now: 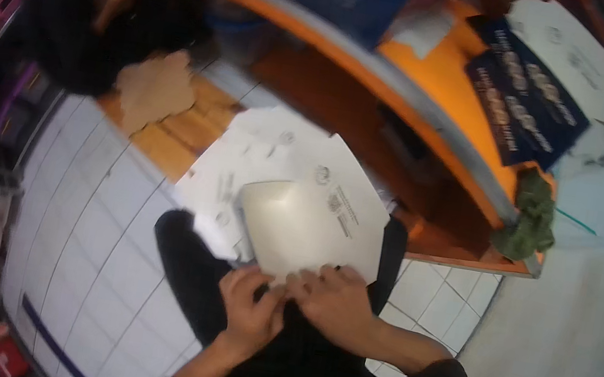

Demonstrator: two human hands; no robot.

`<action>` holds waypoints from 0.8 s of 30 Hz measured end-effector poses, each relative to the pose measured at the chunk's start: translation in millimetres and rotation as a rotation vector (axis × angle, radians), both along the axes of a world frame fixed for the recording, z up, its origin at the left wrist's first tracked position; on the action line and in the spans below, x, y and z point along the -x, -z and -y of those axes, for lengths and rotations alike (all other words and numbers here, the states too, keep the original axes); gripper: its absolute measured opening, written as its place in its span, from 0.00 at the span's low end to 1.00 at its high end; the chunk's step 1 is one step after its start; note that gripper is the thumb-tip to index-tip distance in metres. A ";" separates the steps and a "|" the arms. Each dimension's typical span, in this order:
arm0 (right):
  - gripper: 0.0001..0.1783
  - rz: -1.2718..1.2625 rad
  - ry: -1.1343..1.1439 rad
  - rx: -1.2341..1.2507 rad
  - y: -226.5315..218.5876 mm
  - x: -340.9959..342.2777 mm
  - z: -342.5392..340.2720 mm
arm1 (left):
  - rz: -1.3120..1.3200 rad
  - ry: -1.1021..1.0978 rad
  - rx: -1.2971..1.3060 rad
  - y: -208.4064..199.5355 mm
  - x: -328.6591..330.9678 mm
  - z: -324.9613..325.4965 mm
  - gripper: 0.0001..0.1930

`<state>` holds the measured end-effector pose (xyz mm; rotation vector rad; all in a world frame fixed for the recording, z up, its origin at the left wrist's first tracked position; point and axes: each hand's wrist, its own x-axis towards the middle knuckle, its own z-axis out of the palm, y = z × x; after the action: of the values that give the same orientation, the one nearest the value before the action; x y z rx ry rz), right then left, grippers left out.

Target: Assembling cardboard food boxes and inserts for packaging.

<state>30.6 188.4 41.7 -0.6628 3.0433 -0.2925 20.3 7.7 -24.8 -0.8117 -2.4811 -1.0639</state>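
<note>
A white cardboard food box [278, 220], partly folded into a tray shape with a cream inside, rests over my lap. My left hand [251, 307] is closed on its near corner, thumb and fingers pinched together. Beside it, my right hand [332, 302] has its fingers curled over the same near edge. The two hands almost touch, and the cardboard right under the fingertips is hidden. Beneath and beyond the box lie flat white printed cardboard sheets [245, 153], spread out past my knees.
An orange counter [443, 77] with a grey edge runs along the far right, holding dark blue printed packages [518, 104] and a green cloth [531, 215]. A wooden bench [186, 124] carries brown cardboard [157, 89]. Someone in dark clothes [60, 28] is at far left.
</note>
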 end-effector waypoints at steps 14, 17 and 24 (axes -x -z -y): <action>0.16 -1.061 0.454 -0.475 -232.6 50.9 -225.6 | -0.015 0.077 -0.283 -14.9 -2.3 -7.5 0.19; 0.07 -0.891 0.615 -0.468 -266.9 76.6 -258.7 | 0.013 0.046 -0.314 -14.9 -11.3 -13.9 0.16; 0.21 -0.354 0.788 -0.369 -267.8 79.7 -271.1 | 0.052 -0.063 -0.247 -8.9 -9.8 2.0 0.15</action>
<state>-49.0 459.5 309.5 0.5793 3.3818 0.4317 30.1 5.7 -15.9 -0.6351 -2.3366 -1.3499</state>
